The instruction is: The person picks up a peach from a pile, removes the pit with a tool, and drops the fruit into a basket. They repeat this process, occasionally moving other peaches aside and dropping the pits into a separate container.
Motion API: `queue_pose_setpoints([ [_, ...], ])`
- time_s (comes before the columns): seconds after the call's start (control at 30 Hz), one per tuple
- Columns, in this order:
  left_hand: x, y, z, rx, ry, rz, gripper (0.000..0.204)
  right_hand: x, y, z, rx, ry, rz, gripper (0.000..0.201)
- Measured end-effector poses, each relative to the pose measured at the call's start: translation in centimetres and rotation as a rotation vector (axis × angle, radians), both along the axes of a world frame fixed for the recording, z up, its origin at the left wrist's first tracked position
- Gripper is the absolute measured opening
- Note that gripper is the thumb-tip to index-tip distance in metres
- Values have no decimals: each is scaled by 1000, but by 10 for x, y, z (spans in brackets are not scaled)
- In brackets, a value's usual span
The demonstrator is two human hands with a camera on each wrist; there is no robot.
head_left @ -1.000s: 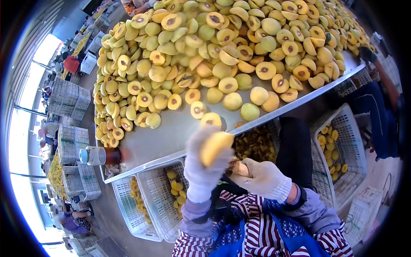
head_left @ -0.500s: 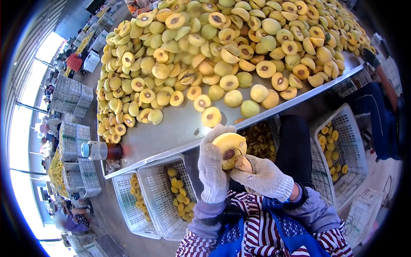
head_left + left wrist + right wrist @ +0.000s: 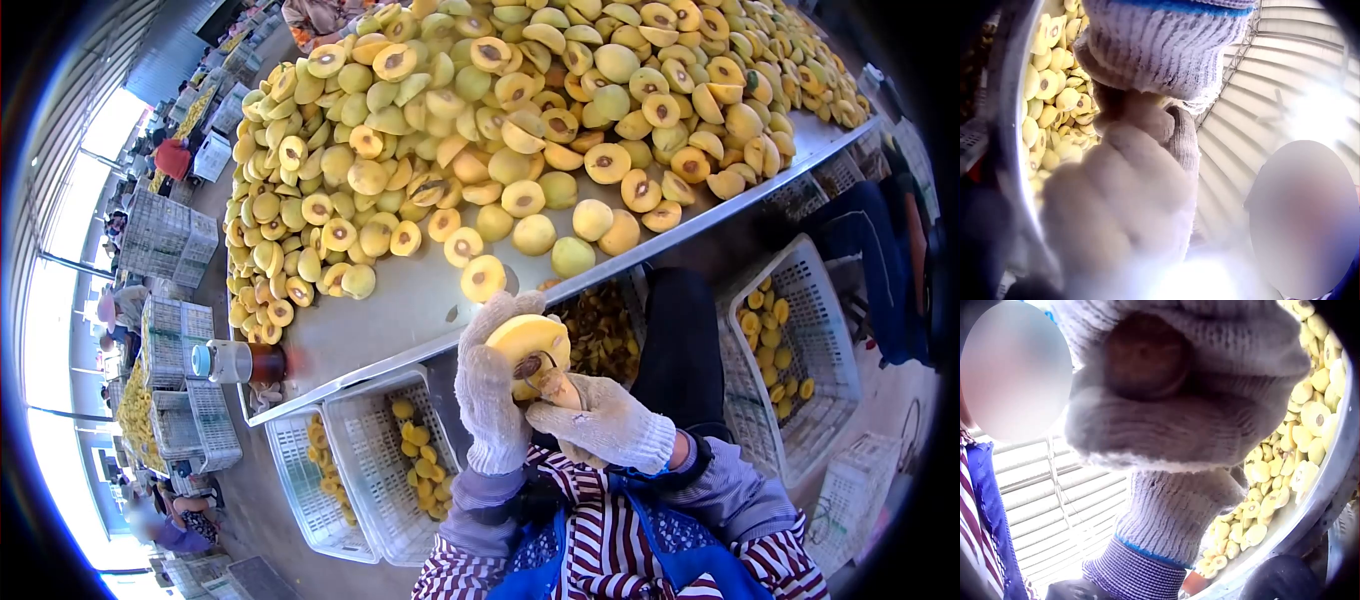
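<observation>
My gloved left hand [image 3: 492, 392] grips a yellow peach half [image 3: 530, 342] just below the table edge, cut face turned toward me with the brown pit [image 3: 527, 366] showing. The gloved right hand [image 3: 603, 420] is fisted round a small wooden-handled tool [image 3: 561, 388] whose tip sits at the pit. From the right wrist, the round wooden butt of the tool handle [image 3: 1146, 357] shows inside the right fist [image 3: 1185, 419], with the left glove [image 3: 1172, 512] beyond it. The left wrist view is filled by the blurred left hand [image 3: 1129, 206] and a glove cuff [image 3: 1166, 44].
A steel table [image 3: 400, 310] carries a large heap of halved peaches [image 3: 480, 130]. A blue-lidded jar [image 3: 235, 362] stands at its left corner. White crates with fruit sit below at left [image 3: 400, 470] and right [image 3: 790, 350]; a bin of pits [image 3: 600, 330] lies under the table edge.
The left hand lowered the peach half and turned its cut face up. The right hand brought the tool against the pit and has stayed there since.
</observation>
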State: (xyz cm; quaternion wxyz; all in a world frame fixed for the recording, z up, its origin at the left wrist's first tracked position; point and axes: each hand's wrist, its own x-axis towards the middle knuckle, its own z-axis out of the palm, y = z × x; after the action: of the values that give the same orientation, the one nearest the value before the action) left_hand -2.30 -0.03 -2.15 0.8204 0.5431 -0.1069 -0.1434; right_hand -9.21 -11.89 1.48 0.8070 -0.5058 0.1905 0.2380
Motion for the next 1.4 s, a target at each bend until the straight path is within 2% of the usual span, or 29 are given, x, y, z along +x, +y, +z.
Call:
queue_pose_setpoints([
  [0.13, -5, -2, 0, -92, 46, 0, 72, 1, -9, 8, -7, 55, 57, 25],
  [0.23, -7, -5, 0, -21, -84, 32, 67, -3, -4, -4, 3, -5, -21, 24],
  [0.33, -8, -2, -6, 134, -285, 61, 64, -3, -5, -4, 8, 10, -7, 24],
  [0.37, -8, -3, -6, 107, -283, 85, 53, -4, -5, -5, -8, 13, 7, 24],
  [0.43, 0, -2, 6, 254, -351, 42, 45, -4, -2, -10, -42, 22, 38, 23],
  [0.5, 11, -3, 12, 342, -492, 49, 33, -6, -9, -26, 74, -8, 79, 23],
  [0.53, 12, -4, 12, 353, -510, 40, 37, -7, -13, -32, 132, -26, 97, 22],
  [0.57, 12, -4, 11, 366, -524, 33, 41, -8, -15, -33, 451, -32, 16, 21],
  [0.6, 12, -5, 11, 378, -540, 27, 44, -6, -19, -24, 330, 19, 79, 21],
  [0.67, 12, -3, 20, 77, -92, -122, 53, -3, -25, 5, 89, 122, 195, 20],
  [0.7, 10, -1, 24, -72, 136, -193, 58, -4, -23, 8, 55, 114, 171, 20],
  [0.8, 3, -7, 23, -79, 60, -154, 74, -4, -19, 10, -19, 75, 59, 21],
  [0.87, 3, -3, 17, -98, 68, -156, 74, -5, -14, 4, -23, 37, -58, 22],
  [0.9, 4, -1, 13, -107, 70, -163, 75, -3, -16, 4, -68, 77, -50, 22],
  [1.0, 11, 20, 5, 367, -10, -216, 79, -4, -23, 2, -48, 54, -167, 22],
  [1.03, 10, 23, 11, 456, 63, -239, 78, -4, -25, 2, -58, 41, -203, 20],
  [1.13, 14, 37, -4, 384, 268, -499, 72, -4, -32, 6, -35, 46, -219, 18],
  [1.17, 12, 39, -16, 328, 214, -470, 64, -4, -30, 4, -4, 4, -224, 19],
  [1.27, 3, 26, -5, -108, 416, -264, 61, -7, -19, 6, -9, 13, -190, 18],
  [1.4, 4, 20, -7, -216, 432, -149, 74, -9, -4, -4, -186, 27, -4, 25],
])
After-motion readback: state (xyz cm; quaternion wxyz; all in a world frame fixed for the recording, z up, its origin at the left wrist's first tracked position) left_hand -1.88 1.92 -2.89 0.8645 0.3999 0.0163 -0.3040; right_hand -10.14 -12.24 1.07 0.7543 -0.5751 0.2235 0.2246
